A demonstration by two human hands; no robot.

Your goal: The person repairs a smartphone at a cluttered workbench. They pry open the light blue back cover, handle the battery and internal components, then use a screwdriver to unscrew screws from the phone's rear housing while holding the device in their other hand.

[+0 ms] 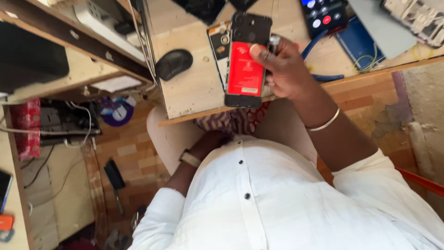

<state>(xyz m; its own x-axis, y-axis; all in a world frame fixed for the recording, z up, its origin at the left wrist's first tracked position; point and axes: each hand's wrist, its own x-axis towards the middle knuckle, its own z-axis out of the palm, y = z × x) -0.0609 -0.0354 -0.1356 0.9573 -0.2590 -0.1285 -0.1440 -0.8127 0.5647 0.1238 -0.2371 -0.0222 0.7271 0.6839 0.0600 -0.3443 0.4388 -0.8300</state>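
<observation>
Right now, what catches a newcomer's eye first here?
The opened phone with its red battery, gripped in the right hand over the table's near edge. Next, the black mouse to its left on the table. The left hand rests low in the lap, a watch on its wrist.

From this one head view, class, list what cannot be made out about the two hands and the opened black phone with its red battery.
- Left hand: tucked between the thighs under the desk edge; fingers hidden, so open or shut is unclear.
- Right hand: grips the opened black phone with red battery; its fingers behind the phone are hidden.
- Second phone on the wooden desk: mostly covered by the held one.
- Blue device: cut off by the top edge.
</observation>
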